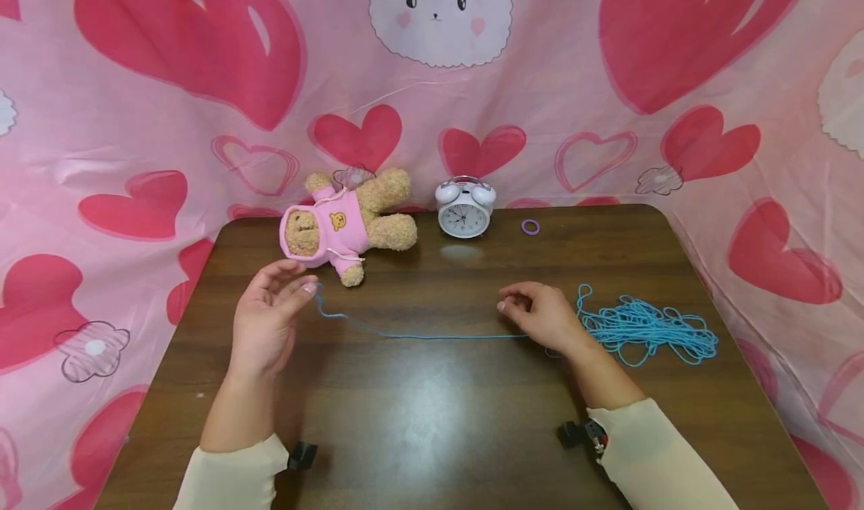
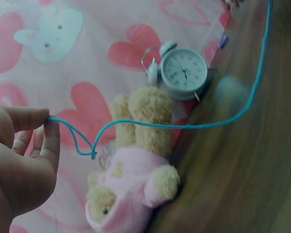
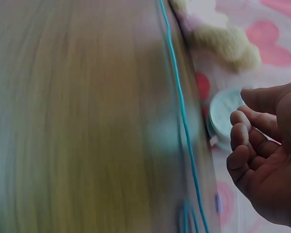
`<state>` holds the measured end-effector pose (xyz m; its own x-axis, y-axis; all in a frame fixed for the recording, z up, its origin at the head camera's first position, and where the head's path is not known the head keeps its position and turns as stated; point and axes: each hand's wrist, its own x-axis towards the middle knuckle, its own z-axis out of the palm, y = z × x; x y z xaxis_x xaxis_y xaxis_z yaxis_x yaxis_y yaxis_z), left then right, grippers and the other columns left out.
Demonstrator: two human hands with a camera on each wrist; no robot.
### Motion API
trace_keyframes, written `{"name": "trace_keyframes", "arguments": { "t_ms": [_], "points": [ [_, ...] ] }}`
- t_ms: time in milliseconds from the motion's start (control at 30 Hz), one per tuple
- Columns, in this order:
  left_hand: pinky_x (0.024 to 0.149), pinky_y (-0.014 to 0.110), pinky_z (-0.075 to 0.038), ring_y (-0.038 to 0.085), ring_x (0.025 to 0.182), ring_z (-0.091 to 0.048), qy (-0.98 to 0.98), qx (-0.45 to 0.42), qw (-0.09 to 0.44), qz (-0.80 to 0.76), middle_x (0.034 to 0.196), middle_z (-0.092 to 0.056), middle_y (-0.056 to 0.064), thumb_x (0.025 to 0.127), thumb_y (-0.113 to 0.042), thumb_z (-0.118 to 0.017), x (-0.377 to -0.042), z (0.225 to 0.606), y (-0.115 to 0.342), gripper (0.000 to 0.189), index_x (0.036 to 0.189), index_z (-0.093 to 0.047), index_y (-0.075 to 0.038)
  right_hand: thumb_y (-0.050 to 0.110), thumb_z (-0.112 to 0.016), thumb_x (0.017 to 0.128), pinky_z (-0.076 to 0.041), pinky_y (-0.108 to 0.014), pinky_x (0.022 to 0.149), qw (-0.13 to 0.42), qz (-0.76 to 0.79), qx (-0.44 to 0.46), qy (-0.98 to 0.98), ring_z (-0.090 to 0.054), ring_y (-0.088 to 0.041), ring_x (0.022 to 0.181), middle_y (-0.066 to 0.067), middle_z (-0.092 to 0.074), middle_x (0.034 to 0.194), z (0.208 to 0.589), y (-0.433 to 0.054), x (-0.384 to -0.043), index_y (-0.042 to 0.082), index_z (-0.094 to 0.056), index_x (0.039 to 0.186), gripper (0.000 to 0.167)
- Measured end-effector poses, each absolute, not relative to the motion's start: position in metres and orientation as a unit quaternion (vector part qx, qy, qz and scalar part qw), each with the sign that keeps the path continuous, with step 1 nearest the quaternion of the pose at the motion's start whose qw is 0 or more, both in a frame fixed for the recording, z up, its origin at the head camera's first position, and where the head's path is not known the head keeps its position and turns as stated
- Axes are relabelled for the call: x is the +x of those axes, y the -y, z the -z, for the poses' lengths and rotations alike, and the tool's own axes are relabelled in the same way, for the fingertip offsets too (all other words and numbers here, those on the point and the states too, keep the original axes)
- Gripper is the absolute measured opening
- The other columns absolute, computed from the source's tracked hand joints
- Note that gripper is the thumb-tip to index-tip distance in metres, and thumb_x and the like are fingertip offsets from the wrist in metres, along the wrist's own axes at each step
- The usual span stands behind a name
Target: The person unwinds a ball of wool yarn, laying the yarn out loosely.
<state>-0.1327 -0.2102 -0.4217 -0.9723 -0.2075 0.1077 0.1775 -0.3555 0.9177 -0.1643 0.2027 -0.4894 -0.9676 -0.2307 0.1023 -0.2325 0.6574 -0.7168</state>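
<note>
Between thumb and forefinger, my left hand (image 1: 265, 322) pinches the end of a blue cord (image 1: 439, 337). Close to those fingertips, the left wrist view shows a small narrow loop (image 2: 80, 141) in the cord. From there it droops, then runs right across the table and passes under my right hand (image 1: 545, 316). That hand hovers beside the tangled pile of cord (image 1: 648, 330), its fingers loosely bent with nothing in them. In the right wrist view the cord (image 3: 182, 111) stretches past the hand without touching its fingers.
A teddy bear (image 1: 347, 229) in a pink hoodie lies at the back left, just beyond my left hand. Next to it stands a white alarm clock (image 1: 464, 214), with a purple ring (image 1: 530, 227) to its right. Behind the brown table (image 1: 418, 420) hangs a pink heart-print cloth (image 1: 553, 60).
</note>
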Motion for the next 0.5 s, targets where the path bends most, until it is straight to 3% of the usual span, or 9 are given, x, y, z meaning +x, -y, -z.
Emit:
{"name": "trace_keyframes", "arguments": {
  "t_ms": [300,500],
  "points": [
    [0.088,0.025,-0.058,0.02,0.099,-0.071,0.568,-0.033,0.113,0.815,0.114,-0.063,0.011,0.088,0.026,-0.062,-0.138,0.397,0.188,0.039,0.118,-0.062,0.001,0.02,-0.08,0.09,-0.05,-0.025,0.065,-0.028,-0.407,0.226,0.884,-0.057,-0.006,0.072,0.003,-0.07,0.091,0.5,-0.137,-0.169,0.005,-0.076,0.112,0.026],
    [0.089,0.026,-0.058,0.021,0.1,-0.07,0.57,-0.043,0.114,0.812,0.115,-0.064,0.011,0.086,0.028,-0.061,-0.138,0.383,0.173,0.044,0.116,-0.064,-0.005,0.024,-0.083,0.089,-0.05,-0.025,0.071,-0.041,-0.398,0.28,0.873,-0.061,-0.013,0.077,0.0,-0.071,0.096,0.501,-0.098,-0.169,0.008,-0.078,0.112,0.029]
  ]
}}
